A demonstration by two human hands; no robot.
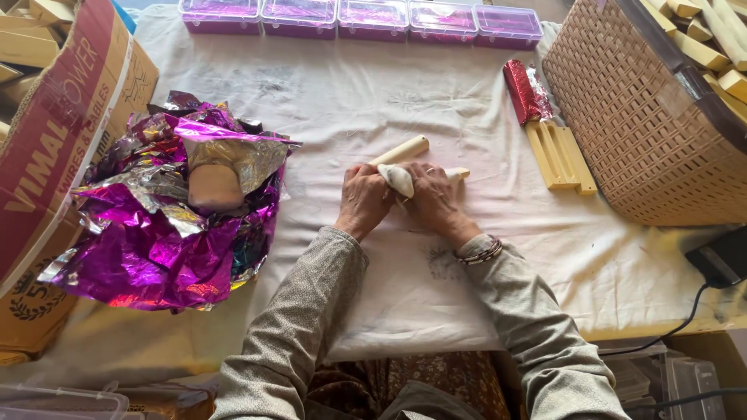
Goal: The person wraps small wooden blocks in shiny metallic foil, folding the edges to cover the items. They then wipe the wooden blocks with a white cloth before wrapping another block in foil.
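Both hands meet at centre of the tabletop (pixel 327 93), which is covered w/ a white cloth. Left hand (pixel 362 200) is clenched round a pale wooden stick (pixel 401 149), whose free end pokes out far-left of the knuckles. Right hand (pixel 436 201) presses down on the same stick and pinches a small white cloth (pixel 398 180) wrapped over its middle; a short bit of the stick shows past the right hand's fingers too. Stick lies tilted, roughly diagonal, resting on the tabletop between the two hands. Bangles (pixel 481 252) sit on the right wrist, grey sleeves on both arms.

Left of the hands, well apart: a heap of shiny magenta and silver foil (pixel 156 249) w/ a tan rounded object (pixel 214 187) nestled in its top. Further left, a cardboard box (pixel 47 155) holding more pale sticks. Along the far edge, a row of clear plastic boxes (pixel 358 17) w/ purple contents. Right of the hands: a stick wrapped in red foil (pixel 523 91), its near end touching a few bare flat wooden sticks (pixel 559 155) lying side by side. Just beyond those, a woven tan basket (pixel 654 132) filled w/ more sticks. Near-right corner: a black device (pixel 720 257) w/ a cable trailing off the edge.
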